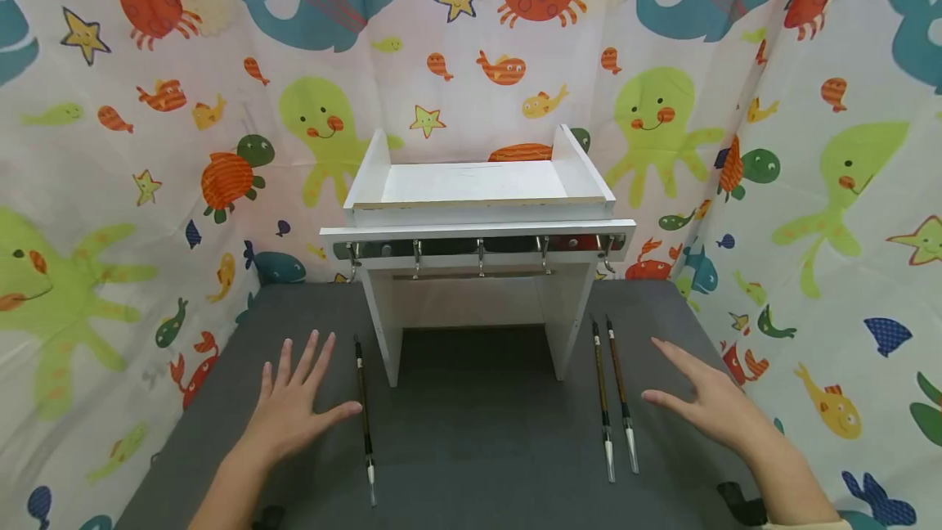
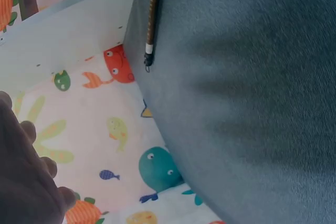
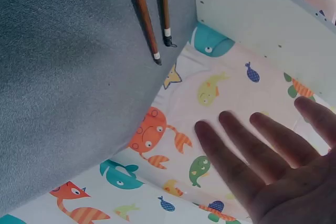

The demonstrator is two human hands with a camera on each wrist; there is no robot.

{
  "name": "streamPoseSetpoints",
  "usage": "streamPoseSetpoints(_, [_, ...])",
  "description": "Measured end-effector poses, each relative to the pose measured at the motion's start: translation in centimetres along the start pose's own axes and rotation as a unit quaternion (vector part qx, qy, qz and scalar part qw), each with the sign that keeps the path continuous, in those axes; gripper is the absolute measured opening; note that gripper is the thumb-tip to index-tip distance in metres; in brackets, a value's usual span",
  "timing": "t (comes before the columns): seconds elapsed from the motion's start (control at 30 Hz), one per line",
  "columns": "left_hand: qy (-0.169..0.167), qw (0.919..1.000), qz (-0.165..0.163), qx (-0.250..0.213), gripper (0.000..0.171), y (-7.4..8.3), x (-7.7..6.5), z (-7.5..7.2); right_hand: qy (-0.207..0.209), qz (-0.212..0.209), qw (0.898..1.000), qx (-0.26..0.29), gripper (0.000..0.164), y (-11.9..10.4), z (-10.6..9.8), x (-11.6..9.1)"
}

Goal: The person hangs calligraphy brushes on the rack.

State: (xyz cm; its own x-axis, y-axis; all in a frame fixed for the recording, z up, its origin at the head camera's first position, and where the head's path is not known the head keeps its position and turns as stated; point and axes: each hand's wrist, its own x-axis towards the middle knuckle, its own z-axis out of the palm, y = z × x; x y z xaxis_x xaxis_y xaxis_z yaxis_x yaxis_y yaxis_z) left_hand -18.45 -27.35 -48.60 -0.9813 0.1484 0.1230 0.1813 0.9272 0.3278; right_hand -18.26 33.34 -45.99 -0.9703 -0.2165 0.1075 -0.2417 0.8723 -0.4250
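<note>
Pale cream sleeve [image 1: 808, 525] at right — black, angular wrist-worn pieces [image 1: 738, 504] both sides.

A white shelf unit [image 1: 471, 215] stands upright toward the back of a dark grey worktop [image 1: 486, 456]. One slim brush [image 1: 366, 424] lies near the unit's left side panel [image 1: 383, 321]; two brushes [image 1: 600, 383] lie side by side near the right panel [image 1: 572, 313].

The white shelf [image 1: 478, 229] is blocking the far middle of the desk [image 1: 478, 464]; nearer, free passage is running between the left brush [image 1: 365, 424] and the right brushes [image 1: 621, 395].
</note>
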Motion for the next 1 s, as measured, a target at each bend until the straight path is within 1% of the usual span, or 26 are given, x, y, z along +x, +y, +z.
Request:
streamPoseSetpoints(0.13, [-0.006, 0.9999, -0.002, -0.015, 0.108, -0.1, 0.2, 0.4, 0.028, -0.018, 0.999, 0.021, 0.087, 0.2, 0.4, 0.1])
streamPoseSetpoints(0.2, [-0.005, 0.9995, 0.000, -0.031, 0.107, -0.1, 0.5, 0.5, 0.032, -0.020, 0.999, 0.030, 0.087, 0.3, 0.6, 0.3])
streamPoseSetpoints(0.27, [-0.005, 0.9982, 0.003, -0.060, 0.106, -0.1, 0.7, 0.6, 0.038, -0.021, 0.998, 0.037, 0.087, 0.4, 0.8, 0.4])
streamPoseSetpoints(0.43, [-0.010, 0.9890, 0.013, -0.147, 0.105, 0.2, 1.7, 1.1, 0.067, -0.035, 0.996, 0.036, 0.085, 0.9, 1.3, 0.8])
streamPoseSetpoints(0.57, [-0.010, 0.9825, 0.024, -0.184, 0.103, 0.6, 2.3, 1.6, 0.085, -0.045, 0.994, 0.045, 0.081, 1.2, 1.8, 1.0])
streamPoseSetpoints(0.67, [-0.013, 0.9772, 0.030, -0.210, 0.100, 0.9, 2.8, 2.1, 0.085, -0.040, 0.994, 0.061, 0.080, 1.5, 2.1, 1.2])
streamPoseSetpoints(0.73, [-0.017, 0.9727, 0.030, -0.229, 0.098, 1.1, 3.1, 2.3, 0.084, -0.033, 0.993, 0.073, 0.080, 1.7, 2.4, 1.4])
streamPoseSetpoints(0.8, [-0.021, 0.9657, 0.033, -0.257, 0.097, 1.3, 3.5, 2.5, 0.081, -0.025, 0.992, 0.088, 0.081, 1.9, 2.7, 1.5])
streamPoseSetpoints(0.9, [-0.026, 0.9530, 0.040, -0.299, 0.094, 1.6, 4.1, 2.7, 0.074, -0.013, 0.991, 0.113, 0.081, 2.0, 3.1, 1.7])
streamPoseSetpoints(0.97, [-0.028, 0.9419, 0.049, -0.331, 0.092, 1.8, 4.5, 2.8, 0.068, -0.006, 0.990, 0.126, 0.082, 2.1, 3.3, 1.7])
streamPoseSetpoints(1.0, [-0.031, 0.9376, 0.051, -0.343, 0.090, 2.0, 4.7, 2.8, 0.065, -0.001, 0.990, 0.129, 0.082, 2.1, 3.4, 1.7])
